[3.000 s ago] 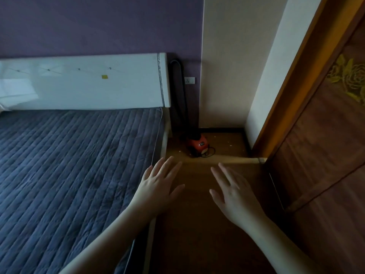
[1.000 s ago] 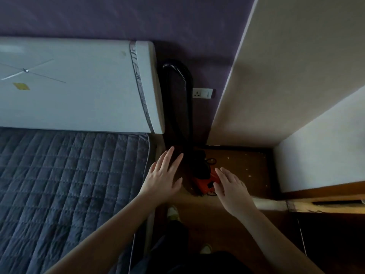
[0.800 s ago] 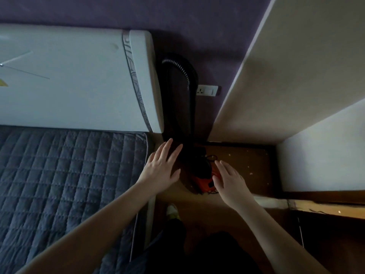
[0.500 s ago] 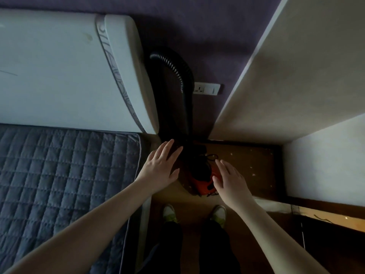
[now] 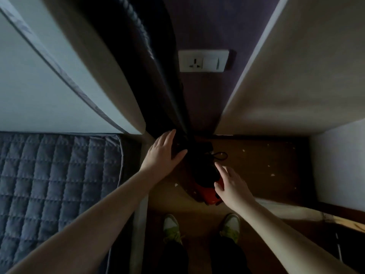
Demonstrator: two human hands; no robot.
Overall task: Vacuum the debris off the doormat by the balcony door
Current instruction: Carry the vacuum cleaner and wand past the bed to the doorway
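A red and black vacuum cleaner (image 5: 205, 186) stands on the floor in the corner between the bed and the wall. Its black ribbed hose (image 5: 156, 62) rises along the headboard's edge. My left hand (image 5: 164, 153) reaches with straight fingers to the base of the hose, touching or nearly touching it. My right hand (image 5: 231, 184) hovers with spread fingers at the vacuum's red body, right beside it; contact is unclear. Pale bits of debris (image 5: 272, 175) lie scattered on the brown floor to the right of the vacuum.
The white headboard (image 5: 59, 76) and the grey quilted bed (image 5: 55, 175) fill the left. A wall socket (image 5: 203, 61) sits on the purple wall above the vacuum. A cream wall (image 5: 296, 76) closes the right side. My feet in green-white shoes (image 5: 171, 228) stand just behind the vacuum.
I have leaned in closer over the corner. Both hands moved forward and down to the vacuum, the left toward the hose base, the right toward the red body.
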